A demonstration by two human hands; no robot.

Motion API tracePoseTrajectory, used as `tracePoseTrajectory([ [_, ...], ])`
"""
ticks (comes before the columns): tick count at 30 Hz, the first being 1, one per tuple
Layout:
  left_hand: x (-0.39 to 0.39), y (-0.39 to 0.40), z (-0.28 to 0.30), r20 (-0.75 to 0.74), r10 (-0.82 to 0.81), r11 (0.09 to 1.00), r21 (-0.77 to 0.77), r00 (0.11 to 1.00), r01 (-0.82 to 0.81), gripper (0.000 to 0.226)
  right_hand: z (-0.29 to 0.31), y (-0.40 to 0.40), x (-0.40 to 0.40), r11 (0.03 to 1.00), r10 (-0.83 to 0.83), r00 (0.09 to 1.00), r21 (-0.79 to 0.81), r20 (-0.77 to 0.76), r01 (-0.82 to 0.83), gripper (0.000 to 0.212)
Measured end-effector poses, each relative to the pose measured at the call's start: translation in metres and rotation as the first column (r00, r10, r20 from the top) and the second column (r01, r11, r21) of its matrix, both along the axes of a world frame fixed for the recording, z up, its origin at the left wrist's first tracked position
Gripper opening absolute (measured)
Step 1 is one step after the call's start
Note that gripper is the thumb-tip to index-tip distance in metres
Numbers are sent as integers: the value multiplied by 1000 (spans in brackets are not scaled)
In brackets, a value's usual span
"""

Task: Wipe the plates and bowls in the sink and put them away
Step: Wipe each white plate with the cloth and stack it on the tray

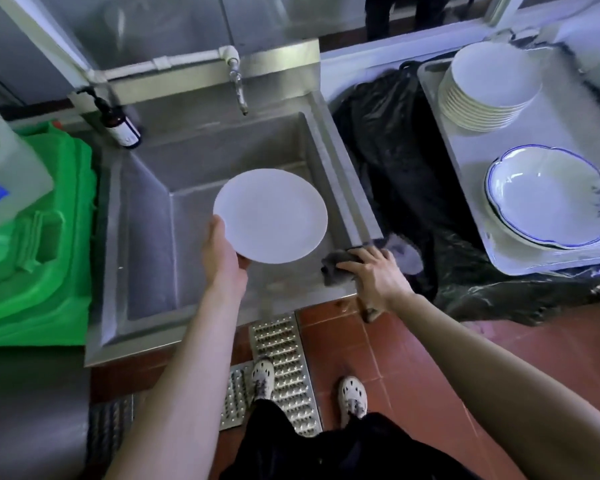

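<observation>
Steel sink (146,216), basin apparently bare of other dishes; nothing else seen on its floor. Green crate (39,244) to its left, black plastic sheeting (406,174) to its right, and beyond that a pale tray (465,161).

On the tray: a stack of white plates (489,88) at the far end and blue-rimmed bowls (551,199) nested at the near end, well apart from the sink.

White plate (271,216) is held above the basin, near level, clear of walls and tap (238,84). Left hand (222,251) grasps it at the near-left rim only, thumb over the top edge, other fingers hidden underneath.

Right hand (374,271) rests on the near right corner of the sink ledge, fingers curled over a grey cloth (340,268). Whether the cloth is lifted or just pressed down cannot be told.

Judgement: step in hand is wiping this plate; likely the last item from the sink.

Risks:
- One-point rim grip on a plate that may be wet; wiping pressure from the cloth could lever it out of the fingers and drop it into the steel basin. Chip or break.
- The carry to the tray crosses the loose black sheeting; a snag or a hurried reach could knock the plate against the tray's edge.
- Setting it askew on the tall stack could make the stack slide.
</observation>
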State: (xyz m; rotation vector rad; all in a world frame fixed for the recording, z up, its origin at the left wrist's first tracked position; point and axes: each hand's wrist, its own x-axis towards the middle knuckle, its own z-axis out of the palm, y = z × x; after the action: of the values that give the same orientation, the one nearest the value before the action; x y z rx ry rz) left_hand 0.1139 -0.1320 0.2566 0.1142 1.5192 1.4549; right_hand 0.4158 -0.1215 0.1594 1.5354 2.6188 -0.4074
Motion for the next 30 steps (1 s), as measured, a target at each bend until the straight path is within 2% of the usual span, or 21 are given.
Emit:
tracePoseTrajectory([
  [2, 18, -10, 0, 1, 17, 1000, -7, 1000, -17, 30, -28, -15, 9, 988, 73, 996, -140, 60, -64, 74],
  [5, 38, -20, 2, 6, 50, 998, -37, 999, -49, 31, -22, -14, 3, 973, -10, 1000, -231, -18, 5, 75],
  [7, 48, -24, 4, -8, 39, 998, -58, 999, -39, 30, -4, -5, -4, 960, -98, 985, -275, -141, 56, 72],
  [8, 53, -24, 4, -21, 32, 997, -69, 999, -33, 31, 9, -2, -5, 949, -206, 944, -290, -260, 127, 65],
  [9, 58, -22, 6, -28, 27, 997, -76, 999, -29, 29, 22, 2, -5, 918, -353, 847, -322, -397, 231, 56],
  [10, 63, -20, 7, -32, 15, 997, -81, 999, -18, 26, 35, 6, -5, 869, -487, 704, -372, -517, 327, 48],
  [11, 69, -16, 8, -30, -3, 997, -76, 1000, 1, 21, 48, 11, -4, 823, -568, 563, -419, -600, 384, 42],
  [12, 76, -11, 9, -25, -28, 998, -64, 999, 26, 18, 62, 17, -3, 790, -610, 460, -455, -645, 411, 39],
  [13, 83, -4, 9, -12, -49, 997, -52, 999, 49, 18, 73, 24, 1, 764, -638, 394, -481, -662, 430, 37],
  [14, 90, 3, 10, -2, -75, 996, -47, 997, 75, 18, 80, 30, 7, 743, -658, 365, -488, -659, 458, 35],
  [17, 116, 29, 15, -14, -194, 981, 0, 981, 194, 21, 93, 49, 39, 697, -693, 358, -455, -626, 554, 36],
  [20, 150, 60, 22, -125, -342, 936, 43, 931, 350, 21, 99, 66, 81, 684, -691, 404, -361, -599, 634, 34],
  [23, 186, 104, 32, -314, -479, 859, 27, 820, 512, 24, 108, 88, 129, 637, -713, 354, -347, -605, 689, 32],
  [26, 221, 163, 39, -452, -571, 791, -78, 685, 607, 25, 114, 129, 186, 593, -725, 280, -362, -629, 719, 33],
  [28, 246, 209, 40, -522, -598, 765, -147, 608, 627, 22, 116, 168, 223, 605, -704, 293, -331, -647, 724, 30],
  [30, 270, 257, 39, -607, -607, 740, -198, 512, 643, 23, 121, 210, 255, 653, -668, 357, -285, -652, 702, 27],
])
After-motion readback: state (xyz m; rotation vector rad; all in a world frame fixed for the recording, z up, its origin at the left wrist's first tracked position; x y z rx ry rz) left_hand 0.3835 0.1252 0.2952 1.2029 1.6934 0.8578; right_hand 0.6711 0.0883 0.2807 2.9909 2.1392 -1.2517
